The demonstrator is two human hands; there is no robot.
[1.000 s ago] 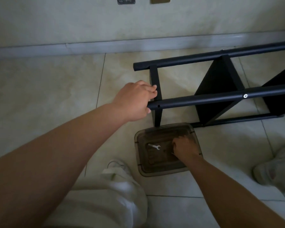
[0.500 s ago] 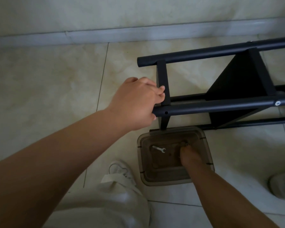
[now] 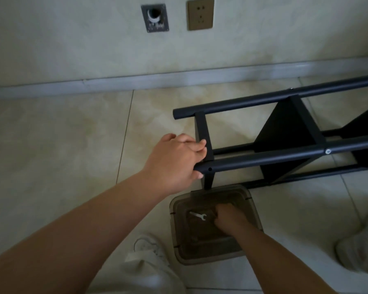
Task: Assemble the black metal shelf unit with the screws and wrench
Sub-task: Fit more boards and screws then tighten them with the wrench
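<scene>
— Item: wrench (image 3: 198, 216)?
— In the box (image 3: 254, 211), just left of your right hand (image 3: 228, 217), handle pointing away; those fingers curl down, contents hidden. Your left hand (image 3: 174, 161) grips the shelf frame (image 3: 263, 160)

I read the shelf frame (image 3: 263, 162) as matt black metal tube. Just below it, the bin (image 3: 253, 209) is smoky translucent plastic, holding a shiny metal wrench (image 3: 198, 216). Floor tiles (image 3: 51, 145) glossy, smooth.

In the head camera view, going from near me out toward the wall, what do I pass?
Shoe → wrench in the plastic bin → left hand on the shelf frame → baseboard → wall socket.
</scene>
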